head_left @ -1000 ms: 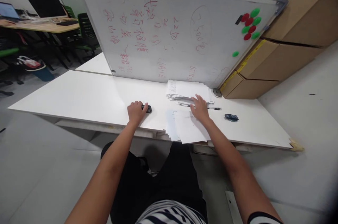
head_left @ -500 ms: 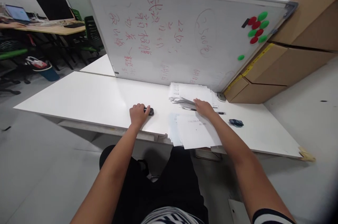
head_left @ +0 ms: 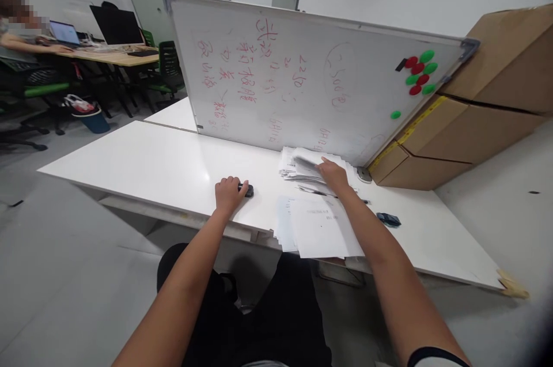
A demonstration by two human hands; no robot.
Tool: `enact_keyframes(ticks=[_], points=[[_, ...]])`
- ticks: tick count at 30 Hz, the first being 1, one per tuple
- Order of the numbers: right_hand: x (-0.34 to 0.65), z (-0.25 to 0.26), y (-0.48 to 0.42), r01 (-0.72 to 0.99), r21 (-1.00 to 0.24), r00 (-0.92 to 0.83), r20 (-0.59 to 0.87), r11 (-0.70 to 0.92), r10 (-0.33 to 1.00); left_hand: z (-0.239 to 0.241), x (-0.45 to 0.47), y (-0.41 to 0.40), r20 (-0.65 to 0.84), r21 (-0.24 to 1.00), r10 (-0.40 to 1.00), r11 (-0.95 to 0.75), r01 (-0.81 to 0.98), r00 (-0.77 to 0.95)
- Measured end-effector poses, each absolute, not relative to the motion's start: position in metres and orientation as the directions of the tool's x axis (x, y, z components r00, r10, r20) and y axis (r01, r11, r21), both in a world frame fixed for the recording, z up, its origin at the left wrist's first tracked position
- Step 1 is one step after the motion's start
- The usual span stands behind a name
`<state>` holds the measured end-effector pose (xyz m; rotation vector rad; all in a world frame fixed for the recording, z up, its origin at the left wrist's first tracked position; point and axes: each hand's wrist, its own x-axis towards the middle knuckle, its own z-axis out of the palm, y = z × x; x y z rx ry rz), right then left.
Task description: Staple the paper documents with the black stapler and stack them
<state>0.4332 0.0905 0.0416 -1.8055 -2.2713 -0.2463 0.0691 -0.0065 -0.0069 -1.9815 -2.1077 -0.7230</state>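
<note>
My left hand is wrapped round a small black object that looks like a stapler, resting on the white table. Only its rounded right end shows past my fingers. At the back pile of papers, my right hand pinches a sheet of paper, whose left part is raised and curled above the pile. In front of that pile lies a second stack of printed papers, with a bluish sheet at its left. These papers stick out over the table's front edge.
A whiteboard with red writing and round magnets stands along the back of the table. Stacked cardboard boxes rise at the right. A dark folded packet lies to the right of my forearm. Another person sits at a desk far left.
My right hand has gone from the pile's front edge to over its top, with a sheet curling up. The left hand keeps its grip. The view has tilted up a little.
</note>
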Motion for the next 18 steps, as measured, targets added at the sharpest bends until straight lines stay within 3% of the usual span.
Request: enact_keyframes(ticks=[4,18], points=[[0.427,0.032,0.098,0.960,-0.143,-0.222,0.130,0.240,0.966,-0.008,0.068,-0.007,0.429,0.224,0.897,0.003,0.975,-0.102],[0.441,0.002,0.104,0.899,-0.409,-0.076,0.210,0.158,0.975,-0.010,0.067,-0.007,0.439,0.236,0.892,0.002,0.972,-0.108]])
